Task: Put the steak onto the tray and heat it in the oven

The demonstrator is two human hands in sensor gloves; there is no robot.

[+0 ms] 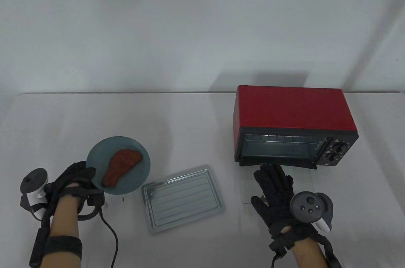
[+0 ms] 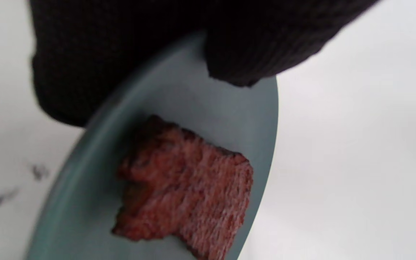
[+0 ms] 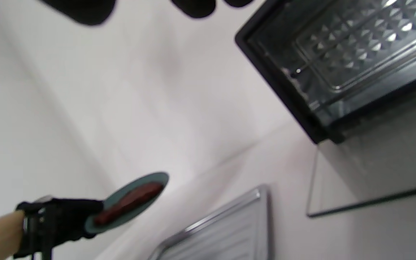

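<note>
A brown-red steak [image 1: 121, 167] lies on a round teal plate [image 1: 134, 182]. My left hand [image 1: 76, 181] grips the plate's near-left rim and holds it tilted above the table. In the left wrist view the thumb [image 2: 251, 54] lies over the plate's rim [image 2: 200, 108] above the steak [image 2: 190, 187]. The ridged metal tray [image 1: 183, 198] rests empty on the table, just right of the plate. A red oven [image 1: 294, 113] stands at the right with its glass door [image 1: 248, 185] folded down. My right hand [image 1: 275, 185] is over that door, fingers straight, holding nothing.
The oven's wire rack [image 3: 356, 47] shows inside the open cavity. Two black dials [image 1: 337, 152] sit on its right front. A black cable [image 1: 110, 233] trails from my left wrist. The white table ends at a pale wall behind.
</note>
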